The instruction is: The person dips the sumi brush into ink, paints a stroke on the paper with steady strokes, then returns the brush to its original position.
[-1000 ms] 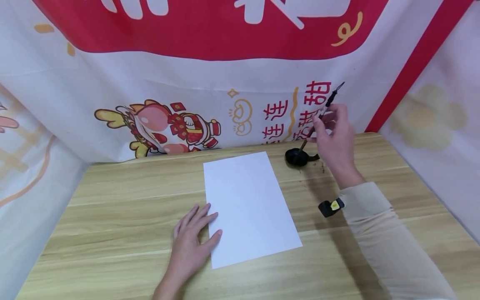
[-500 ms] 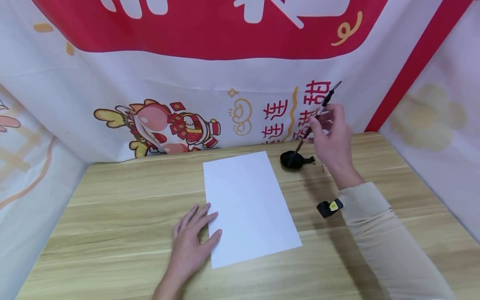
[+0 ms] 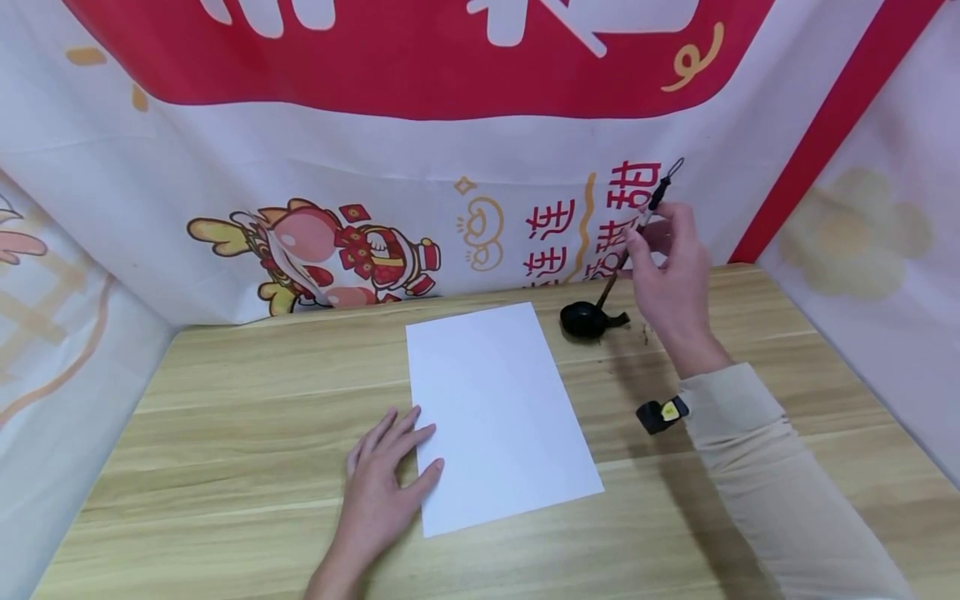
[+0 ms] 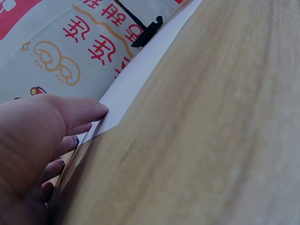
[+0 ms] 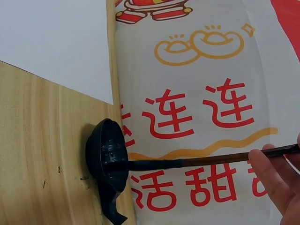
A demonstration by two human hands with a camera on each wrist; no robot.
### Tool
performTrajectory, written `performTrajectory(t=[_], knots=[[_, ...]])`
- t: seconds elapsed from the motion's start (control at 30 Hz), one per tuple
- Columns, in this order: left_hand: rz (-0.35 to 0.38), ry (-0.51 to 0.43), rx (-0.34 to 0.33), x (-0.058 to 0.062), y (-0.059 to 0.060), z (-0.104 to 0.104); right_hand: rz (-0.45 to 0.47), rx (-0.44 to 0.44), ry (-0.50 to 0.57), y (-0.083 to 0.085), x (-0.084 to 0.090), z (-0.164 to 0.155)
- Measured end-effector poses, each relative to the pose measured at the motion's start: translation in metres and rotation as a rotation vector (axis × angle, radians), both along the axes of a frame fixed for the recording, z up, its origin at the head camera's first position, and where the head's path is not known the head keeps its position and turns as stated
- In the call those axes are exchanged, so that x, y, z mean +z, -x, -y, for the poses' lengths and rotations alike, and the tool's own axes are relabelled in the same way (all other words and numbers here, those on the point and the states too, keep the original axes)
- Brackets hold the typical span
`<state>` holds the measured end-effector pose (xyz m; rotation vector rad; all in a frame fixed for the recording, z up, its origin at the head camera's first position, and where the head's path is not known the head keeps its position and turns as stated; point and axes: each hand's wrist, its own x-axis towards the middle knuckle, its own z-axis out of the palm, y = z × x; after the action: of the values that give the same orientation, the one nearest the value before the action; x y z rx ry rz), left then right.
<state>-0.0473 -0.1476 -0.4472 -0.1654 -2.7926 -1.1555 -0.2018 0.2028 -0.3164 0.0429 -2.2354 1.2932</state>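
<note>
A blank white sheet of paper lies on the wooden table. My left hand rests flat on the sheet's lower left corner, fingers straight; in the left wrist view the thumb touches the paper edge. My right hand pinches a dark calligraphy brush held tilted, its tip down in a small black ink dish beyond the sheet's top right corner. In the right wrist view the brush tip sits inside the ink dish.
A printed red-and-white banner walls the table at the back and both sides. A small black and yellow device shows at the right wrist. Small ink specks mark the wood beside the dish.
The ink dish has slid slightly left on the table. The right hand has tilted the brush a little more upright, tip still in the dish. The left hand has not moved.
</note>
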Motion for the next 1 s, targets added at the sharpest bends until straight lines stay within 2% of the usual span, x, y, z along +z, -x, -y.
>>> performTrajectory(t=[0.27, 0.57, 0.83, 1.0], knots=[[0.013, 0.001, 0.0, 0.0, 0.0, -0.001, -0.006, 0.03, 0.016, 0.0, -0.003, 0.002], [0.021, 0.006, 0.0, -0.001, 0.002, 0.0, -0.04, 0.014, -0.017, 0.0, -0.003, -0.002], [0.017, 0.002, -0.001, -0.002, 0.001, 0.001, -0.029, 0.079, 0.046, -0.003, -0.001, 0.007], [0.002, 0.001, -0.002, -0.002, 0.001, 0.001, -0.041, 0.086, 0.078, -0.001, -0.001, 0.009]])
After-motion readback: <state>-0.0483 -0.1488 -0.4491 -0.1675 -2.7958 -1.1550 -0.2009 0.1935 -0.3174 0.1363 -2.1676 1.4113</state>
